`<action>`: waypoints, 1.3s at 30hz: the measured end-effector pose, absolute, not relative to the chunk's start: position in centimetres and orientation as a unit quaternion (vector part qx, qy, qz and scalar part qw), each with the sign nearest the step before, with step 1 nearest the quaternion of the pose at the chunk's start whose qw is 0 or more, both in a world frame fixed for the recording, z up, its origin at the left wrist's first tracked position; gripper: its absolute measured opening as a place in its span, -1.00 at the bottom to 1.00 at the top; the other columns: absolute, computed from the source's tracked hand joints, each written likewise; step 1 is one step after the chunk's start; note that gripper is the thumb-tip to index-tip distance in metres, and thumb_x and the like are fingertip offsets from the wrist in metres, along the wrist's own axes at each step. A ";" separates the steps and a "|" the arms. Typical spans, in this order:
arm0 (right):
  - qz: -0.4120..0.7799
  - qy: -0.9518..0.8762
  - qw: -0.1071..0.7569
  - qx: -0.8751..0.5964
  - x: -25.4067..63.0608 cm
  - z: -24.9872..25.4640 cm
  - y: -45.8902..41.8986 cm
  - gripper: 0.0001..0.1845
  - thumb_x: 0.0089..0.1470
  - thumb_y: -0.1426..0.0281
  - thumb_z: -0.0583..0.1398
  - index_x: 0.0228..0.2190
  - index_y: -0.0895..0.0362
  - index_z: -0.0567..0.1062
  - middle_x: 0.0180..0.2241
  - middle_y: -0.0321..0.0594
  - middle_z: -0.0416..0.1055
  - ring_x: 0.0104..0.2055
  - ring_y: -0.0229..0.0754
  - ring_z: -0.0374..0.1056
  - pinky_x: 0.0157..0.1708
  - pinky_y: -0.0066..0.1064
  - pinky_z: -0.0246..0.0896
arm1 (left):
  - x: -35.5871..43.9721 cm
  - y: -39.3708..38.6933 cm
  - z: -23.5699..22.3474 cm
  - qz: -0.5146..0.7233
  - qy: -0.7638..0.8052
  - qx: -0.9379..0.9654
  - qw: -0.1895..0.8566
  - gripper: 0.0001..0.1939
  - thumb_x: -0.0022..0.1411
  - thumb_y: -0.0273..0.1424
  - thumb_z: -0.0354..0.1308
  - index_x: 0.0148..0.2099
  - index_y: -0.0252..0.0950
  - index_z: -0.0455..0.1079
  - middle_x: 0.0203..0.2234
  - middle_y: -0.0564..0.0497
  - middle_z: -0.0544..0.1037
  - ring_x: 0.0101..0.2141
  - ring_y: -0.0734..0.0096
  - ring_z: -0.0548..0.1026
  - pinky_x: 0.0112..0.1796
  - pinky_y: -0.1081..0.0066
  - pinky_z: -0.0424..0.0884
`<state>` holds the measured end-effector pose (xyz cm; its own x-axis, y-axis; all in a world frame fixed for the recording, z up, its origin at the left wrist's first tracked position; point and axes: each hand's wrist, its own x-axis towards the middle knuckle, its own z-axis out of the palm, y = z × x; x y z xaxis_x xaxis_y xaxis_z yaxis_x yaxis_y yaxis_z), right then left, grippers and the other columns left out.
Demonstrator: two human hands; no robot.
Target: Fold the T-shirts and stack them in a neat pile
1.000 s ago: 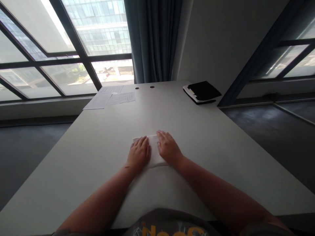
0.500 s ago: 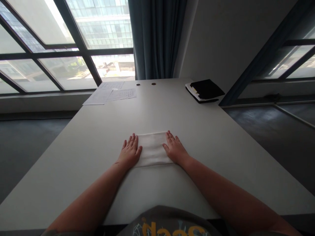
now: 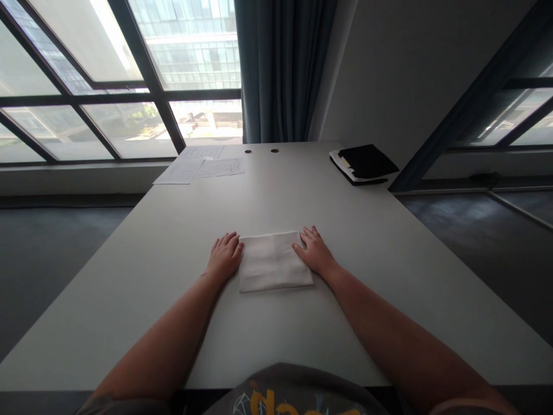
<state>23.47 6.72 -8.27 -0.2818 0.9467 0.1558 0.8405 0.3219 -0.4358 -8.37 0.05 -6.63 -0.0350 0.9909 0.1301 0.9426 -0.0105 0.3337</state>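
Observation:
A white folded cloth (image 3: 275,262) lies flat on the table in front of me, roughly rectangular, with faint creases. At its left edge rests my left hand (image 3: 224,255), palm down, fingers slightly bent and apart, the thumb by the cloth's upper left side. On the opposite side is my right hand (image 3: 317,252), fingers stretched forward, its thumb over the upper right edge of the cloth. Neither hand grips anything that I can see.
Several printed sheets (image 3: 173,172) lie at the far left of the white table (image 3: 268,340). A black folder with papers (image 3: 367,161) sits at the far right. Two round cable holes (image 3: 275,151) are near the back edge, before a blue curtain (image 3: 280,75).
Both hands have slid outward from on top of the cloth to its side edges, uncovering most of it. The view has shifted slightly.

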 end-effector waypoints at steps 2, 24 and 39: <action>0.158 -0.776 0.231 -0.565 23.0 -8.1 7.6 -0.46 0.20 0.15 0.23 0.04 0.31 0.58 0.33 0.22 0.29 0.49 0.25 -0.07 0.43 0.05 -0.08 | -8.2 1.2 -6.3 0.189 0.696 0.689 0.075 -0.58 0.51 -0.18 -0.07 0.20 -0.19 0.46 0.29 -0.07 0.44 0.31 0.12 0.33 0.34 0.07 0.16; 0.628 -0.606 0.292 -0.391 27.4 -1.9 6.8 0.00 0.10 0.09 0.37 0.39 -0.11 0.00 -0.16 -0.29 0.55 -0.26 -0.16 0.48 -0.26 -0.35 0.41 | -0.1 7.3 -2.6 0.114 0.504 0.830 0.210 -0.53 0.52 -0.07 -0.17 -0.08 -0.19 0.50 -0.20 -0.09 0.67 -0.19 0.19 0.60 -0.17 0.33 0.42; 0.623 -0.688 0.091 -0.362 28.2 1.5 13.3 -0.25 -0.06 0.18 0.48 0.17 0.07 0.57 0.12 -0.14 0.55 0.10 0.05 0.48 0.14 -0.18 0.36 | -1.2 6.9 -2.7 0.116 0.542 0.808 0.199 -0.48 0.53 -0.04 -0.25 0.13 -0.14 0.46 -0.12 -0.11 0.67 -0.10 0.12 0.61 -0.10 0.28 0.43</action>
<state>28.22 13.28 1.46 -0.7213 0.6111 -0.3260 0.3851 -0.0374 -0.9221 -1.20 6.90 -2.72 0.3862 0.9220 -0.0270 0.8294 -0.3343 0.4475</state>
